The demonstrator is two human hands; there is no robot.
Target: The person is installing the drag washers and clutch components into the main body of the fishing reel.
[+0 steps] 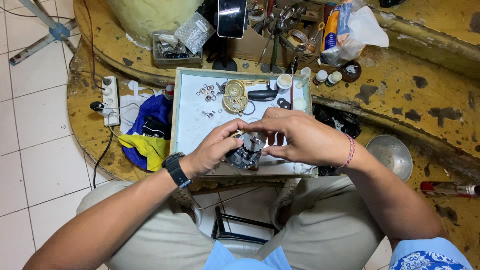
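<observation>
Gold reel side plate (234,96) and small washers (207,92) on white tray (187,127); steel bowl (391,153) right; power strip (110,99), blue-yellow cloth (150,137) left.

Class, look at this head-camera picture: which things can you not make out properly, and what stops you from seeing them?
- Dark metal part in both hands: the left hand and right hand cover most of it.
- Small washers and screws on the white tray: too small to tell apart.
- Stool frame: hidden by the legs.
- Red tool: cut off at the right edge.
</observation>
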